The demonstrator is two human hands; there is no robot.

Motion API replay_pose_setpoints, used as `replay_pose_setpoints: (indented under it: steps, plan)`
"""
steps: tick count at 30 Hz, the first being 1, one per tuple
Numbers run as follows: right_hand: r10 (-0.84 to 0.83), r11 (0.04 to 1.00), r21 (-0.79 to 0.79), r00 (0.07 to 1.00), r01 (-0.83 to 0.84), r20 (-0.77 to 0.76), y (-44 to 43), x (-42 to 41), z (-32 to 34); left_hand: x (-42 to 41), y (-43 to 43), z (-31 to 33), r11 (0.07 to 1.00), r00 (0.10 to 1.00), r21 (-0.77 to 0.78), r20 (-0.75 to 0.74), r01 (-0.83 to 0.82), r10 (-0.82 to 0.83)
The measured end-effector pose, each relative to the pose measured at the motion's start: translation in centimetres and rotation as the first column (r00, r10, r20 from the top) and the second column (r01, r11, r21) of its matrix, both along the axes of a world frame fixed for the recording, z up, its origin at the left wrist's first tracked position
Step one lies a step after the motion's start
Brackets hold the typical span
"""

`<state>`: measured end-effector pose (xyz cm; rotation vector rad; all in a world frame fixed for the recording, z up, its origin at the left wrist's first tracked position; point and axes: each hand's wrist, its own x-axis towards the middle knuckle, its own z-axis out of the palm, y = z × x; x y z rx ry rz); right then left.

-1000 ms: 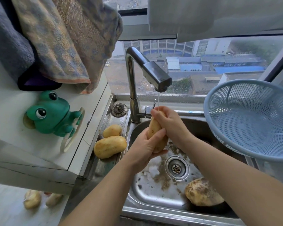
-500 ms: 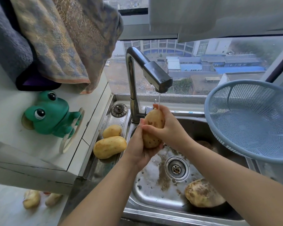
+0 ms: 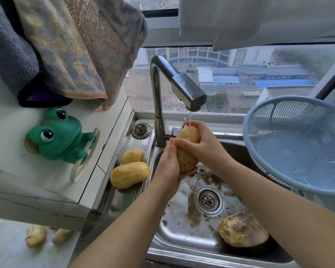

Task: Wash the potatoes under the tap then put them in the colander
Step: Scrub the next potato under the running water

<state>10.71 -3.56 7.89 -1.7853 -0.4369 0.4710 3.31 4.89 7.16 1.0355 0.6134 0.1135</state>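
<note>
While left hand [image 3: 168, 171] and right hand [image 3: 208, 147] still grip the potato [image 3: 187, 151], it has rotated.

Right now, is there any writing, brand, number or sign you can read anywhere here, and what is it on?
No text here can be read.
Blue mark on the sink rim: too small to read.
Tap, frog, colander, towels: no writing shows.
Buildings outside the window: no legible signs.
</note>
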Motion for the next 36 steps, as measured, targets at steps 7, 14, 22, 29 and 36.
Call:
replay_pose_setpoints:
  steps: [7,14,22,29,36]
  plan:
    - [0.305,0.934,0.311,0.84,-0.174,-0.448,-2.1,1.7,1.0,0.2,0.4,-0.1,1.0,1.0,-0.024,-0.027,0.003,-0.004]
    - [0.082,0.997,0.018,0.993,-0.081,-0.079,-1.1,0.9,0.5,0.2,0.1,0.0,0.988,0.996,0.137,0.045,0.072,-0.078]
    - [0.369,0.916,0.332,0.802,-0.227,-0.47,-3.0,3.1,1.2,0.1,0.7,0.1,0.989,0.995,0.117,0.03,0.091,-0.095]
    - [0.329,0.942,0.169,0.904,-0.291,-0.274,-2.6,2.5,1.5,0.5,0.7,0.1,0.979,0.99,0.154,0.027,0.134,-0.14]
    - [0.46,0.887,0.246,0.794,-0.391,-0.398,-3.8,3.9,1.8,0.5,1.1,0.0,0.994,0.995,-0.027,0.007,0.102,-0.101]
